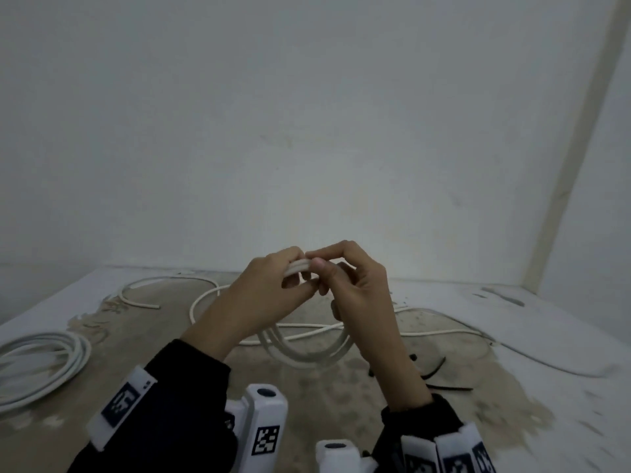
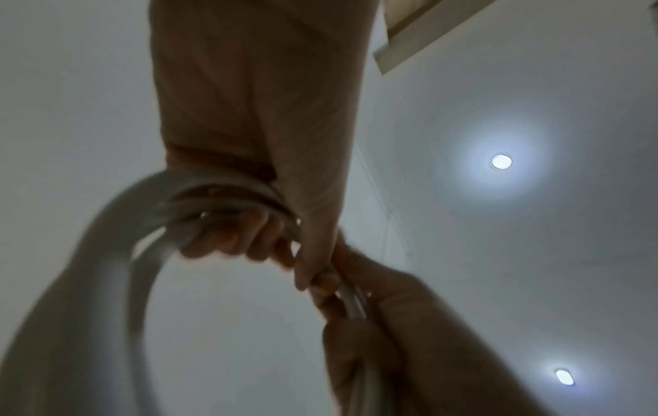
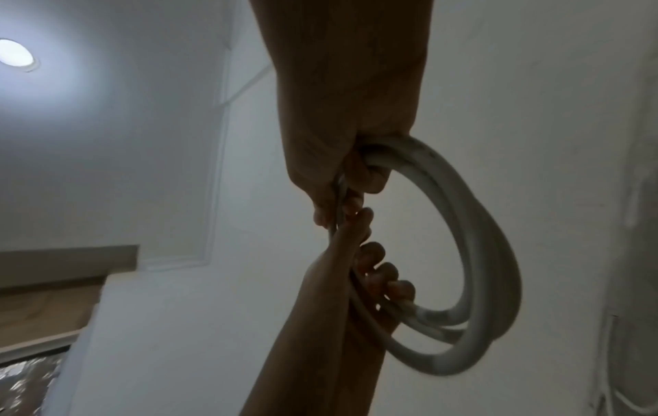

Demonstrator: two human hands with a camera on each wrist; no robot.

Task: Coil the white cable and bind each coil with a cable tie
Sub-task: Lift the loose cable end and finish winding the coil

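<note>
I hold a small coil of white cable [image 1: 307, 355] up over the table with both hands. My left hand [image 1: 290, 273] has its fingers curled round the top of the bundled loops. Touching it from the right, my right hand [image 1: 329, 268] pinches the same strands between thumb and fingers. In the left wrist view the left hand [image 2: 231, 239] wraps the coil [image 2: 107, 247]. In the right wrist view the right hand [image 3: 338, 202] pinches the strands while the coil [image 3: 491, 253] hangs off to the side. Black cable ties [image 1: 433, 370] lie on the table to the right.
A finished-looking white coil [image 1: 44, 360] lies at the table's left edge. Loose white cable [image 1: 300, 327] trails across the stained tabletop [image 1: 170, 353] under my hands, and a curved piece [image 1: 136, 297] lies at the back left. White walls close off the back and right.
</note>
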